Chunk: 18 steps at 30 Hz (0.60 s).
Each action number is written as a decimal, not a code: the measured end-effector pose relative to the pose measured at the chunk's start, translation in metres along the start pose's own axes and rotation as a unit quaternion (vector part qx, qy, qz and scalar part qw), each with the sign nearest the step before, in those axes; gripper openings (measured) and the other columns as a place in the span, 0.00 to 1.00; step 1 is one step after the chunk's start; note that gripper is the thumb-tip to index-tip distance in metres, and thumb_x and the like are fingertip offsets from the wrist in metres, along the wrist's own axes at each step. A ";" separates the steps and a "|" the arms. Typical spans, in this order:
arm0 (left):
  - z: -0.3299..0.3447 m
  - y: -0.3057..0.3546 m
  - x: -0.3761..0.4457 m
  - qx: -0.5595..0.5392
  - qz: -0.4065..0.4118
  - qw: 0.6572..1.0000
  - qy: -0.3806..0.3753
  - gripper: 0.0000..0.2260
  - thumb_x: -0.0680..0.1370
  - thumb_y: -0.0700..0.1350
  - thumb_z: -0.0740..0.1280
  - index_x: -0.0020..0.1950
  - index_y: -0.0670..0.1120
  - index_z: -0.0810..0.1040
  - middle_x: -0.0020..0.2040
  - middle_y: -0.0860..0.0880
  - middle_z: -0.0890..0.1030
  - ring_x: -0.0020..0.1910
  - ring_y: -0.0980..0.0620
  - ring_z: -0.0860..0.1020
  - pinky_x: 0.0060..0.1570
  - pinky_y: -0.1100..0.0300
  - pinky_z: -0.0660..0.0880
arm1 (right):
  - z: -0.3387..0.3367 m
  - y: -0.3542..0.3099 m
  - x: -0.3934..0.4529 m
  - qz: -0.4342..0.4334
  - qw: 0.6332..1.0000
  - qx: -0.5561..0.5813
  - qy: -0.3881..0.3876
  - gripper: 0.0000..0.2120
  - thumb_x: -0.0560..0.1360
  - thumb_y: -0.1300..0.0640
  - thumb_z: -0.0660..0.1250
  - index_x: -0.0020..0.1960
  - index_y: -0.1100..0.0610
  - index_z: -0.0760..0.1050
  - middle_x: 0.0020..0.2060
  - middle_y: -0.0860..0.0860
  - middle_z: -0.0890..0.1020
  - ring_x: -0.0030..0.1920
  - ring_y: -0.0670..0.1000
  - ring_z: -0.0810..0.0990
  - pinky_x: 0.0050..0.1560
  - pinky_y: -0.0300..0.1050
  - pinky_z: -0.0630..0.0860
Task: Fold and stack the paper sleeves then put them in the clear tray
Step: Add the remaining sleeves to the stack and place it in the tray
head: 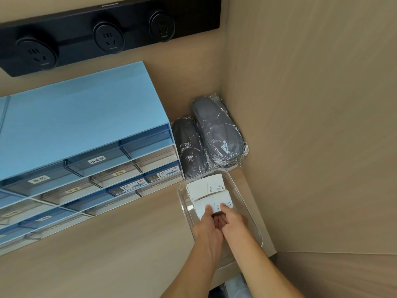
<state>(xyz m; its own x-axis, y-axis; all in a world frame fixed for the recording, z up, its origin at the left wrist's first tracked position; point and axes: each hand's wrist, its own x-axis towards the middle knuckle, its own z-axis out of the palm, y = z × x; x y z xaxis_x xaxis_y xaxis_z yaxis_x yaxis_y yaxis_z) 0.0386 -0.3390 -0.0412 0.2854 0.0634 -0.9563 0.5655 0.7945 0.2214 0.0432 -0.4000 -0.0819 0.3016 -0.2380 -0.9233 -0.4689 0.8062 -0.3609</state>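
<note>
A clear tray sits on the wooden counter near the right wall. Inside it lie two stacks of white folded paper sleeves, a far stack and a near stack. My left hand and my right hand are both inside the tray, side by side. Both thumbs press on top of the near stack and the fingers curl under its near edge, gripping it.
A blue drawer cabinet with labelled clear drawers stands to the left. Two plastic-wrapped pairs of grey slippers lean in the corner behind the tray. A black socket strip runs along the back wall. The wooden side wall is close on the right.
</note>
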 end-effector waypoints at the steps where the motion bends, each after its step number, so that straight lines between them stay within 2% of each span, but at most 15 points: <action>1: 0.001 0.001 -0.001 0.002 -0.001 1.000 0.010 0.13 0.76 0.39 0.72 0.57 0.34 0.79 0.44 0.39 0.83 0.33 0.46 0.80 0.20 0.58 0.79 | 0.000 0.000 -0.001 -0.002 1.000 -0.003 -0.002 0.14 0.71 0.67 0.73 0.56 0.70 0.78 0.50 0.66 0.84 0.38 0.59 0.84 0.28 0.43 0.78; 3: 0.003 0.001 -0.001 0.008 0.004 1.000 0.028 0.14 0.75 0.40 0.73 0.57 0.34 0.80 0.45 0.39 0.83 0.31 0.46 0.79 0.18 0.60 0.77 | -0.001 0.000 -0.001 -0.003 1.000 -0.018 -0.006 0.15 0.71 0.66 0.73 0.55 0.70 0.78 0.49 0.65 0.84 0.37 0.59 0.84 0.26 0.43 0.78; 6: 0.004 -0.001 0.000 0.023 0.018 0.998 0.047 0.14 0.75 0.43 0.74 0.55 0.35 0.80 0.38 0.41 0.81 0.28 0.49 0.76 0.17 0.64 0.74 | -0.002 0.001 -0.002 0.003 0.999 -0.046 -0.015 0.13 0.71 0.65 0.73 0.54 0.69 0.78 0.47 0.66 0.84 0.36 0.60 0.84 0.25 0.45 0.79; 9: 0.003 -0.004 -0.002 0.034 0.033 0.998 0.051 0.14 0.76 0.45 0.73 0.54 0.36 0.79 0.38 0.42 0.80 0.29 0.49 0.77 0.21 0.61 0.77 | -0.001 0.000 0.003 0.001 0.998 -0.065 -0.008 0.15 0.70 0.65 0.74 0.55 0.69 0.78 0.49 0.66 0.84 0.38 0.61 0.84 0.26 0.46 0.80; 11: 0.002 -0.005 -0.002 0.032 0.039 0.998 0.049 0.15 0.75 0.45 0.73 0.54 0.35 0.78 0.38 0.41 0.80 0.29 0.48 0.77 0.19 0.61 0.76 | 0.000 0.000 0.004 -0.002 0.997 -0.074 -0.003 0.15 0.70 0.65 0.74 0.54 0.69 0.78 0.48 0.65 0.84 0.36 0.60 0.84 0.28 0.46 0.80; 15: -0.001 -0.005 -0.002 0.048 0.054 0.996 0.057 0.11 0.76 0.43 0.73 0.47 0.36 0.78 0.32 0.42 0.78 0.18 0.51 0.74 0.15 0.66 0.70 | 0.000 0.004 0.001 -0.013 0.994 -0.111 -0.004 0.12 0.71 0.63 0.73 0.51 0.70 0.79 0.35 0.63 0.84 0.28 0.58 0.80 0.30 0.48 0.81; 18: -0.002 -0.005 -0.005 0.075 0.062 0.994 0.053 0.13 0.76 0.45 0.73 0.40 0.37 0.77 0.28 0.44 0.75 0.19 0.52 0.71 0.15 0.68 0.68 | -0.004 0.004 -0.006 -0.048 0.989 -0.136 0.019 0.08 0.71 0.63 0.74 0.46 0.68 0.79 0.29 0.59 0.82 0.21 0.54 0.79 0.23 0.43 0.77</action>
<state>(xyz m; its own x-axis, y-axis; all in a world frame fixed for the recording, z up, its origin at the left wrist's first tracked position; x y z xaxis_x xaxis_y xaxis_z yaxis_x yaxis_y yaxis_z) 0.0325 -0.3419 -0.0383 0.2818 0.2242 -0.9329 0.6423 0.6783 0.3570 0.0365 -0.3975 -0.0782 0.3255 -0.3308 -0.8858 -0.6475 0.6047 -0.4637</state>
